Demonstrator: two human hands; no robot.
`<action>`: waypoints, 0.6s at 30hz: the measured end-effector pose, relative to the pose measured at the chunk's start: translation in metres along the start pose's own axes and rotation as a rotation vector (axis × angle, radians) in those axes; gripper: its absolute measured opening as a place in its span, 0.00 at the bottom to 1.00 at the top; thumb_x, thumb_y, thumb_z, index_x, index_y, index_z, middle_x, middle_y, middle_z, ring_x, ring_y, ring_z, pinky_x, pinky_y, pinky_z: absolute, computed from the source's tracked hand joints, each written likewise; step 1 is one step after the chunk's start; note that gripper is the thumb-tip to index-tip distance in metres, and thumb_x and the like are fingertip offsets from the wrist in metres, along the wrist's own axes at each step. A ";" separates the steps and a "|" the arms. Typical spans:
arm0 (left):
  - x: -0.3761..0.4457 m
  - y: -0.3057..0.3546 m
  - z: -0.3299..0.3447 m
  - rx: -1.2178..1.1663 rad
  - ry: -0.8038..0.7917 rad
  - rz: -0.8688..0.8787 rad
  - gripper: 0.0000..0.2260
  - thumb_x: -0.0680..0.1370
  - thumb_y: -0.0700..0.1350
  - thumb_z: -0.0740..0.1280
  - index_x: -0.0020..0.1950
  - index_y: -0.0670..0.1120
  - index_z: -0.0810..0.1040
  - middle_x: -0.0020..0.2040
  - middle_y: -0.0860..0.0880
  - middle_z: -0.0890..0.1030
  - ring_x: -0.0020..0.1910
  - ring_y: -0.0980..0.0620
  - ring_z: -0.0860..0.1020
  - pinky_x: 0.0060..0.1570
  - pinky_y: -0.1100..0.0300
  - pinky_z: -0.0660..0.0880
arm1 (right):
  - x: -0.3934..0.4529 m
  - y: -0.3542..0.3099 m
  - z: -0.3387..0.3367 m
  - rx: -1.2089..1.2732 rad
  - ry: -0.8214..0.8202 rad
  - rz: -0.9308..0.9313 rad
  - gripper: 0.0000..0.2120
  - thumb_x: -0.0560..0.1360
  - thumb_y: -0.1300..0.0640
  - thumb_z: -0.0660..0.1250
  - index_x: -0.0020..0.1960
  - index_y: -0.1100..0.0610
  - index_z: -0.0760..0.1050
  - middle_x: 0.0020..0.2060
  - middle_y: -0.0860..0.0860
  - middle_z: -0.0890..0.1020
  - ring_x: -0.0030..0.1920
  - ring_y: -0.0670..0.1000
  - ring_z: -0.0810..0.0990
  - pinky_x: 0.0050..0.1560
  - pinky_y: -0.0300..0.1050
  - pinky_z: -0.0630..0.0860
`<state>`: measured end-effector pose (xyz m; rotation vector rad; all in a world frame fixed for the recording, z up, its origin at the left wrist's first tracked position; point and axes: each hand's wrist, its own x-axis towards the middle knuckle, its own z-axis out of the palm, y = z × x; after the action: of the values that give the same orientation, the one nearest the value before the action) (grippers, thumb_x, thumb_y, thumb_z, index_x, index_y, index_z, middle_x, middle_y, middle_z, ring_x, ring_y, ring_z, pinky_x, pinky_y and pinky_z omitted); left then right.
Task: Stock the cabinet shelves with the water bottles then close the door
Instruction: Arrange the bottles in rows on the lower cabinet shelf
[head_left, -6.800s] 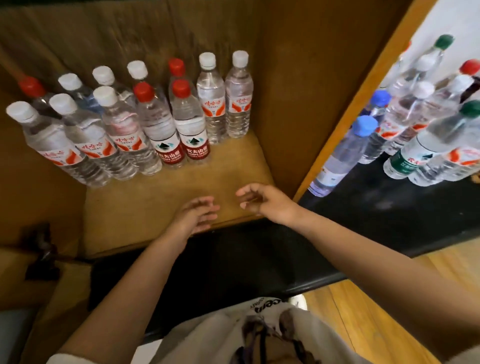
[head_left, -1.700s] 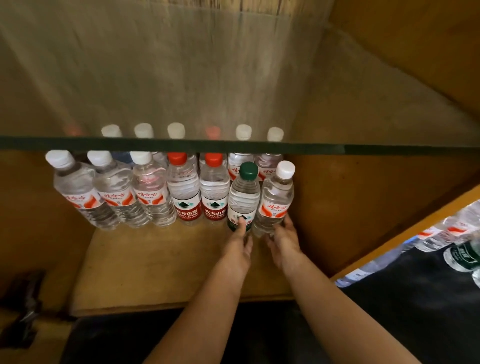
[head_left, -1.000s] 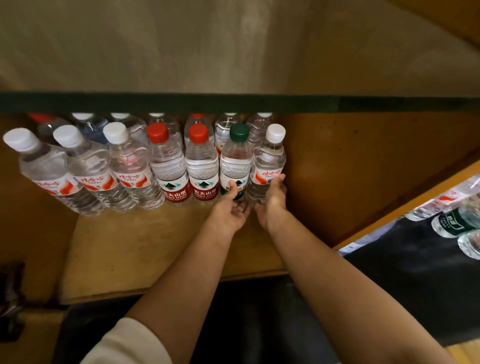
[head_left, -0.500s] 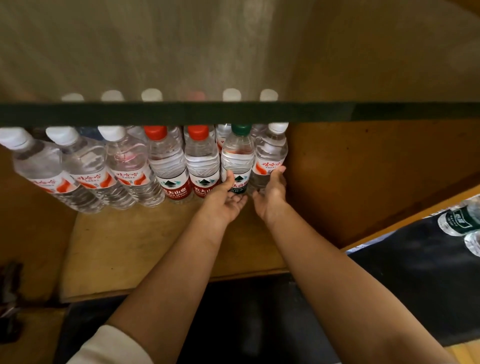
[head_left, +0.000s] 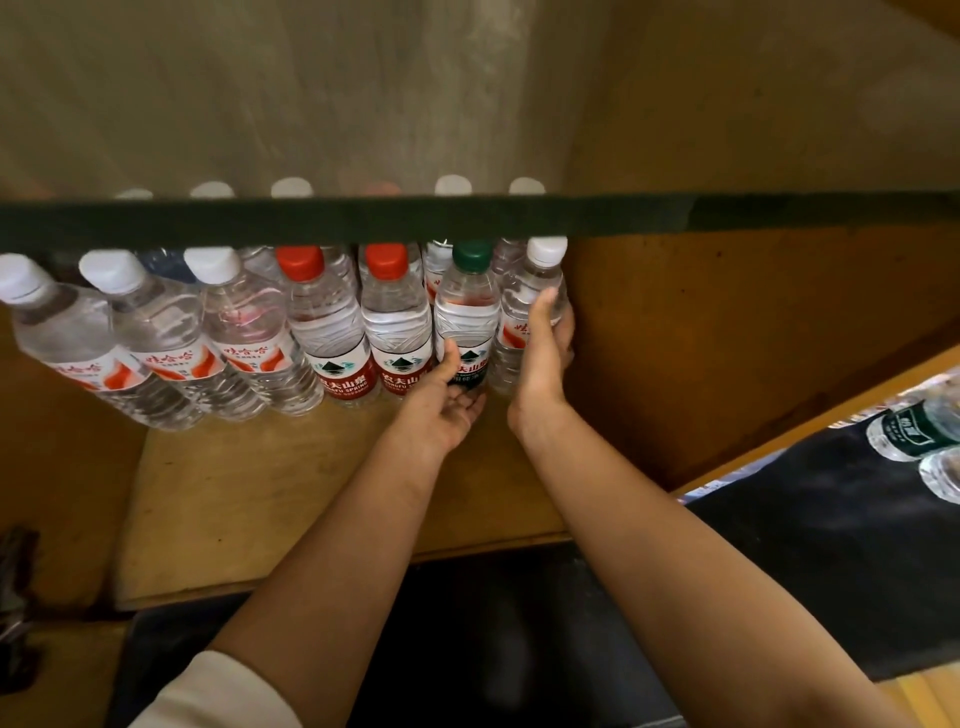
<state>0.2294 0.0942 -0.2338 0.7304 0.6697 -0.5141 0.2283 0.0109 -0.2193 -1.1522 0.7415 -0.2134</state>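
Observation:
Several water bottles stand in rows on the wooden lower shelf (head_left: 270, 499) of the cabinet, under a glass shelf (head_left: 467, 215). At the right end of the front row stand a green-capped bottle (head_left: 466, 306) and a white-capped bottle (head_left: 524, 291). My left hand (head_left: 444, 400) cups the base of the green-capped bottle, thumb against its label. My right hand (head_left: 543, 358) wraps the side of the white-capped bottle. Red-capped bottles (head_left: 324, 322) and white-capped bottles (head_left: 156, 332) fill the row to the left. A back row is partly hidden behind them.
The cabinet's right side wall (head_left: 727, 338) is close to the white-capped bottle. More bottles (head_left: 914, 431) lie on a dark surface (head_left: 810, 545) outside the cabinet at the right. The front strip of the wooden shelf is bare. A dark object (head_left: 15, 597) sits at the far left.
Since the oldest frame, a green-capped and a white-capped bottle joined the front row's right end. Over the last second my hands stayed on them, the right sliding slightly up its bottle.

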 end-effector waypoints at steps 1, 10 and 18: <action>-0.001 0.000 -0.001 0.006 0.002 -0.003 0.17 0.75 0.46 0.66 0.62 0.41 0.71 0.61 0.39 0.76 0.63 0.42 0.73 0.64 0.50 0.69 | -0.001 0.000 0.001 -0.057 0.004 -0.095 0.30 0.73 0.38 0.61 0.72 0.40 0.56 0.73 0.50 0.55 0.72 0.58 0.59 0.63 0.54 0.64; -0.008 0.008 -0.006 -0.024 -0.037 -0.008 0.22 0.76 0.47 0.65 0.68 0.41 0.68 0.65 0.39 0.74 0.65 0.41 0.72 0.64 0.49 0.68 | 0.008 -0.008 0.000 -0.316 -0.013 -0.364 0.27 0.77 0.51 0.62 0.73 0.51 0.57 0.70 0.54 0.67 0.69 0.56 0.68 0.66 0.57 0.68; -0.010 0.005 -0.002 0.014 -0.034 -0.021 0.13 0.76 0.46 0.66 0.58 0.42 0.73 0.63 0.40 0.76 0.63 0.42 0.73 0.59 0.51 0.70 | 0.009 -0.017 -0.003 -0.367 -0.088 -0.350 0.29 0.76 0.54 0.64 0.73 0.54 0.55 0.69 0.56 0.67 0.68 0.56 0.68 0.68 0.56 0.66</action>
<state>0.2248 0.1008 -0.2254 0.7263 0.6430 -0.5499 0.2368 -0.0034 -0.2089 -1.6305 0.5078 -0.3259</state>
